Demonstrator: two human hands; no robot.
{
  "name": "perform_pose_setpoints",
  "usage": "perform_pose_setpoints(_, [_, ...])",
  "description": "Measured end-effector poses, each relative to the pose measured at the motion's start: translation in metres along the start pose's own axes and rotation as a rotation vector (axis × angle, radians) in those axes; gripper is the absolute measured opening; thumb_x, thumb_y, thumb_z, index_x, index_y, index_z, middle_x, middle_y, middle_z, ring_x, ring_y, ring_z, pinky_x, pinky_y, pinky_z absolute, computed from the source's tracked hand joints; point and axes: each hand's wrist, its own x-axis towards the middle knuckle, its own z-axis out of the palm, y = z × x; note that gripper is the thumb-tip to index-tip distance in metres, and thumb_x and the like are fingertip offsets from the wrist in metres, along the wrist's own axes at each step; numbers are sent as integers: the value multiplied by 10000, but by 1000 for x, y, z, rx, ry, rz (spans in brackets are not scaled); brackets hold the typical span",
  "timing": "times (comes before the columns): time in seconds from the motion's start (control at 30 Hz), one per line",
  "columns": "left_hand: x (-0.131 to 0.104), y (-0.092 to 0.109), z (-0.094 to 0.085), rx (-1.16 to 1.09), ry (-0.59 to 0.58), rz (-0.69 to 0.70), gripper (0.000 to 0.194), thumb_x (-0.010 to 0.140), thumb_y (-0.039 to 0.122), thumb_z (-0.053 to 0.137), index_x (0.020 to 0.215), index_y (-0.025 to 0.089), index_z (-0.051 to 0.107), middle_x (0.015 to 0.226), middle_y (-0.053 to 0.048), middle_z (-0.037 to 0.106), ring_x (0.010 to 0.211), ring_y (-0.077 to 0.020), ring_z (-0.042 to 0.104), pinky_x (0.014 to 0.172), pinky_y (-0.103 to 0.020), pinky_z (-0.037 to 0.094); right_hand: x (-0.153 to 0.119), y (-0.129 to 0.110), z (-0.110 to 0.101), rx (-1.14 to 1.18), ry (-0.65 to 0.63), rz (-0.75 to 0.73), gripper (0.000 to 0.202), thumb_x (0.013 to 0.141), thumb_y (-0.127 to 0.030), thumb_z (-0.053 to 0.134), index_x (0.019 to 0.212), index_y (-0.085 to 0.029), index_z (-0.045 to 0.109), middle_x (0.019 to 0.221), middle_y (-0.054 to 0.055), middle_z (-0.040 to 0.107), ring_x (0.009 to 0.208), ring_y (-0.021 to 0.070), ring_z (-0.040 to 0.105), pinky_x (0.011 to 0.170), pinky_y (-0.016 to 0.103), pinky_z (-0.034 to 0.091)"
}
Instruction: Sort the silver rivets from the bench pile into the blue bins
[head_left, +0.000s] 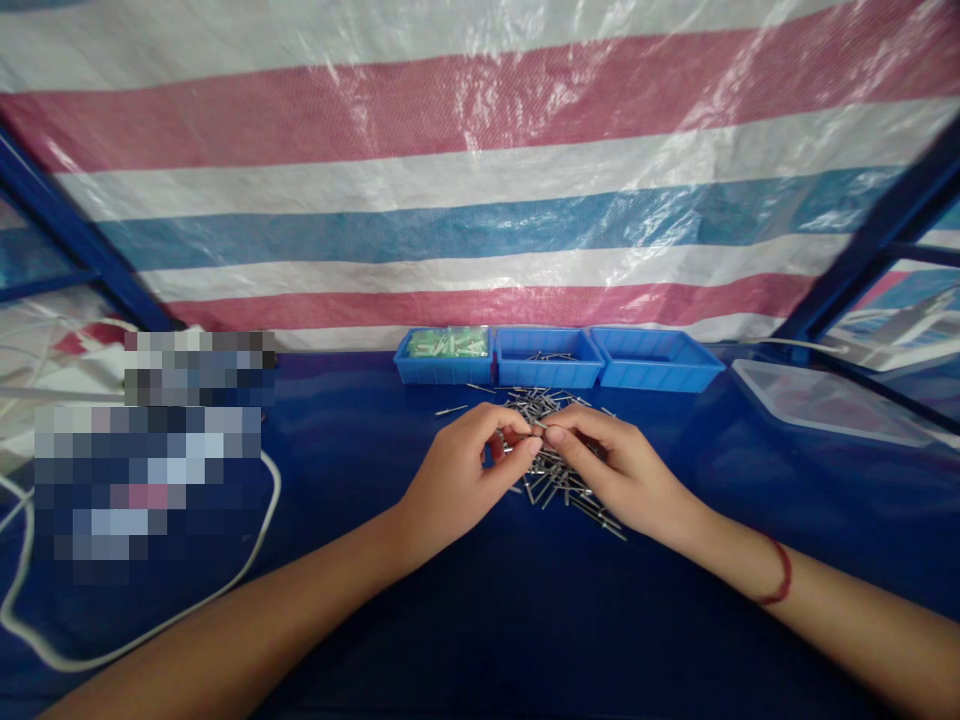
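Over a pile of metal blind rivets (551,485) on the blue table, my two hands meet with their fingertips almost touching. My left hand (472,455) is closed in a pinch, thumb against forefinger, on what looks like a thin rivet. Just beside it, my right hand (611,460) pinches a rivet (540,425) between thumb and forefinger. The fingers partly hide both small pieces. Loose rivets lie beneath and around the hands, and one stray rivet (451,410) rests to the left of the pile.
Behind the pile stand a blue bin (442,372) of pale green pieces, a middle blue bin (547,375) with a few rivets, and a right blue bin (656,375). A translucent lid (825,405) lies right. A white cable (262,520) loops left. Striped sheeting (480,230) hangs behind.
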Motion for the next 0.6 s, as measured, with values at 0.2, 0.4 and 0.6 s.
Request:
perform_pose_setpoints(0.2, [0,-5,1,40,-68,-2,71,851,208,523,894,190,576,758,17,626,626,-93,549,612,-218,443,20,17,-22,-250,192,32,263,898,-363,452,853,-178,634,841,61,681,765,188,620,691,298,465])
perform_pose_setpoints(0.4, [1,-10,-3,155,-167,98,108,852,156,471,846,181,576,782,0,626,681,-106,570,662,-237,457,57,42,-43,-661,260,5,252,880,-303,445,855,-172,659,808,102,687,683,220,614,610,321,426])
perform_pose_setpoints(0.6, [2,-18,-7,345,-189,189,151,852,158,457,923,173,589,818,-22,635,719,-131,589,711,-273,474,67,52,-43,-867,141,-10,272,883,-296,425,908,-142,648,801,119,667,721,247,609,643,333,419])
